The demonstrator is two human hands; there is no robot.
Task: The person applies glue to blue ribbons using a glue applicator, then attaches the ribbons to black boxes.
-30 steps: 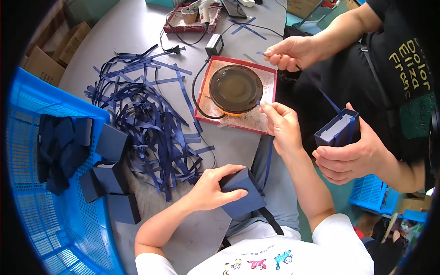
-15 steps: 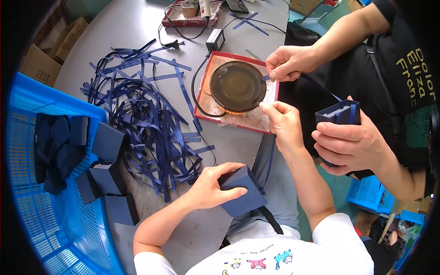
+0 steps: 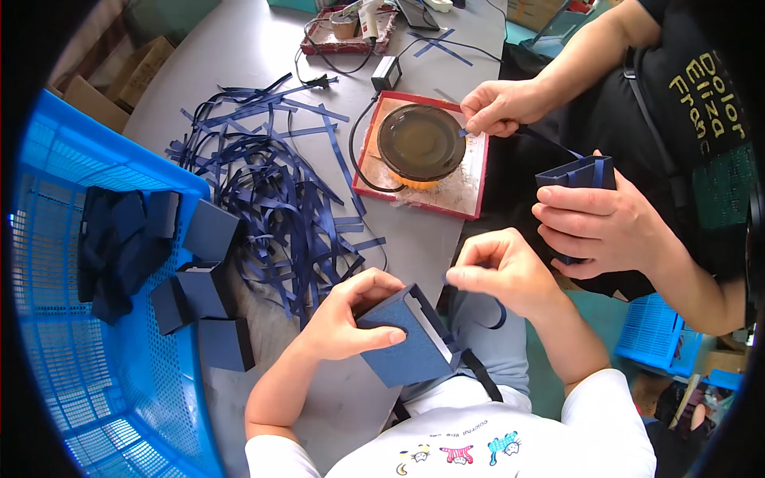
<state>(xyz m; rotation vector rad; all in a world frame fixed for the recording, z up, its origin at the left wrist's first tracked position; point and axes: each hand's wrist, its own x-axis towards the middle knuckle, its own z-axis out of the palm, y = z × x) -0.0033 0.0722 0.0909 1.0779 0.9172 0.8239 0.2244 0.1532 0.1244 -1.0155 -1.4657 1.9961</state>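
My left hand (image 3: 351, 319) grips a dark blue box (image 3: 410, 342) from its left side, thumb across the near face. Its open side shows a pale inner edge toward the right. Above and right of the box, my right hand (image 3: 510, 269) is closed in a pinch on a blue ribbon (image 3: 501, 317), whose loop hangs below the fingers. Just up from there, a round dark pan of brownish liquid (image 3: 421, 142) stands in a red-edged tray (image 3: 470, 195).
A co-worker's hand (image 3: 498, 107) holds a ribbon end at the pan's rim; their other hand (image 3: 602, 227) holds a similar box (image 3: 578, 171). Loose blue ribbons (image 3: 279, 199) cover the table's middle. Several boxes (image 3: 209, 287) lie beside and inside a blue basket (image 3: 151, 382).
My right hand has drawn back from the pan's edge toward the box, bringing the ribbon. The box has turned in my left hand, so its open side shows. The view has shifted slightly.
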